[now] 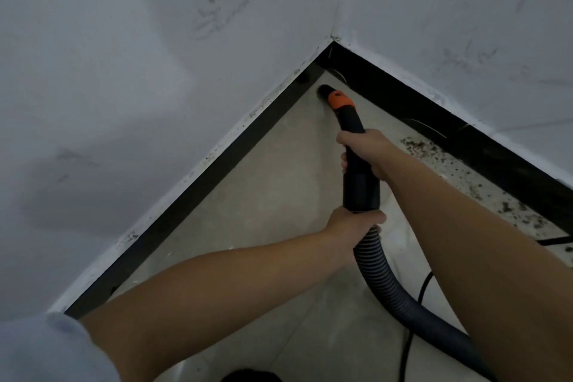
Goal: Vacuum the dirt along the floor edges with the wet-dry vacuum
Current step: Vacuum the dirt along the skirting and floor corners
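Note:
A black vacuum wand (pixel 359 177) with an orange collar (pixel 339 100) points into the room corner, its nozzle tip (pixel 324 92) down at the pale tiled floor (pixel 263 195) beside the black skirting. My right hand (pixel 366 149) grips the wand's upper part. My left hand (pixel 353 225) grips the spot where the wand meets the ribbed hose (pixel 381 285). Dark dirt crumbs (pixel 424 149) lie along the right-hand floor edge, with more dirt (pixel 521 211) further right.
Two scuffed white walls (pixel 155 71) meet at the corner, each with black skirting (pixel 198 192) at the base. A thin black cord (pixel 412 335) runs across the floor near the hose, and another cord (pixel 555 240) lies at the right edge.

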A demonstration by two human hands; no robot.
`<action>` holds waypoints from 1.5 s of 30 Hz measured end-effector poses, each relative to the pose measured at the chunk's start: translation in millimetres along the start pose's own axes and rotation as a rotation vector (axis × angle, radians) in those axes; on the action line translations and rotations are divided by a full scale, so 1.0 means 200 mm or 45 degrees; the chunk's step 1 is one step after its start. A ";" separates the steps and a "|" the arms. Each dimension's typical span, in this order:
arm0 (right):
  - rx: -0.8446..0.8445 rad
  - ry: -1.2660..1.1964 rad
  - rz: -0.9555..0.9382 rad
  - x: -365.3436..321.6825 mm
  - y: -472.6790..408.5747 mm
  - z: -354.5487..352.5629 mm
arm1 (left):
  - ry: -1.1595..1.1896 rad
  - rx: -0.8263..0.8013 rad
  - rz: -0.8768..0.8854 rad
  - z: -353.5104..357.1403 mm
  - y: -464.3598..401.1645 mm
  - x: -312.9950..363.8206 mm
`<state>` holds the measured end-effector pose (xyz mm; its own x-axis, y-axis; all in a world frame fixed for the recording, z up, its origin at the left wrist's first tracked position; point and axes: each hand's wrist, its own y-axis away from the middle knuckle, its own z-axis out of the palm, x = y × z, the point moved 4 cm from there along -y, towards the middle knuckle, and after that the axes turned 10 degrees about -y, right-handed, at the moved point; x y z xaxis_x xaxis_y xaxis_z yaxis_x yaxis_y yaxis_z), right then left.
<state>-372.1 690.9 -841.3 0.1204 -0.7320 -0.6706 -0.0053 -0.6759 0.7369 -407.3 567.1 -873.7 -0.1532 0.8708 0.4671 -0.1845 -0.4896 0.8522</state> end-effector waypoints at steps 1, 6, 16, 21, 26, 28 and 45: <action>-0.027 0.024 0.010 0.00 0.00 0.02 | 0.030 0.016 -0.004 0.00 0.00 0.00; 0.014 0.011 -0.022 -0.03 -0.02 0.06 | 0.073 0.000 0.007 -0.04 0.00 0.05; 0.147 -0.154 0.010 0.29 0.31 -0.15 | -0.353 -0.049 -0.105 0.07 0.21 -0.29; 0.302 -0.376 0.068 0.58 0.55 -0.30 | -0.591 -0.121 -0.195 0.12 0.36 -0.54; 0.370 -0.576 0.086 0.80 0.73 -0.29 | -0.736 -0.132 -0.205 0.07 0.48 -0.71; 0.433 -0.655 0.090 0.83 0.75 -0.33 | -0.795 -0.149 -0.188 0.08 0.49 -0.70; 0.681 -0.939 0.093 0.86 0.76 -0.57 | -1.072 -0.342 -0.119 0.24 0.38 -0.58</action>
<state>-238.8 471.8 -834.5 -0.5620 -0.5192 -0.6439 -0.4698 -0.4403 0.7651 -357.0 430.7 -851.0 0.6189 0.5998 0.5072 -0.3986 -0.3165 0.8608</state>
